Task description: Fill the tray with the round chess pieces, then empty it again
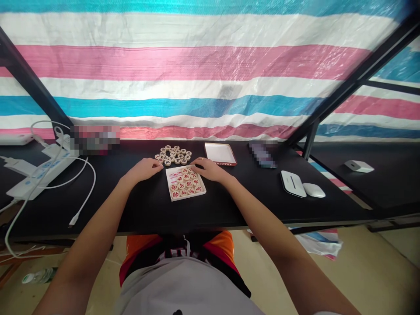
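A small white box (170,196) on the black table (147,210) holds several round wooden chess discs with red characters (185,182). Behind it lies a loose cluster of similar discs (173,155). My left hand (144,168) rests just left of the box, fingers curled, its fingertips touching a disc at the near edge of the cluster. My right hand (208,168) sits at the box's far right corner, fingers bent down on the rim. Whether either hand pinches a disc is hidden.
The box lid (219,154) with a red rim lies behind my right hand. A white power strip (39,175) and cables lie at the left. A white flat device (292,183) and mouse (314,190) sit at the right. A striped tarp hangs behind.
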A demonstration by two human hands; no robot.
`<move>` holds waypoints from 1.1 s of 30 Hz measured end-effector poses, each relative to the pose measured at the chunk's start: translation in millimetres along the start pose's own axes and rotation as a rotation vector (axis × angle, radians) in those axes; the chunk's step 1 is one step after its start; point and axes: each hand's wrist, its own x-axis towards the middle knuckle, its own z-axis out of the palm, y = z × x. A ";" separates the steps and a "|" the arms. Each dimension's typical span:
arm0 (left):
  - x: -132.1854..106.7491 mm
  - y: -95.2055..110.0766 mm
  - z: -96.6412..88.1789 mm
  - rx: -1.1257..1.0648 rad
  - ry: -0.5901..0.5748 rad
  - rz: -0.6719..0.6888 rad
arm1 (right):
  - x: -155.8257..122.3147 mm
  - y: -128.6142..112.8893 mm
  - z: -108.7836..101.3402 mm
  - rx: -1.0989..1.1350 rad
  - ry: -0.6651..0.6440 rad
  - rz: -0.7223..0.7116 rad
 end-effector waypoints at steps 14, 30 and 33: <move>1.0 14.4 12.9 -0.071 0.112 0.380 | 0.0 -3.4 -1.6 -0.005 -0.010 0.010; 1.8 28.5 28.0 -0.071 -0.059 0.457 | 2.2 -3.6 1.7 -0.021 0.023 0.026; 1.5 30.0 27.4 -0.051 -0.064 0.465 | 2.3 -3.4 2.0 -0.021 0.026 0.028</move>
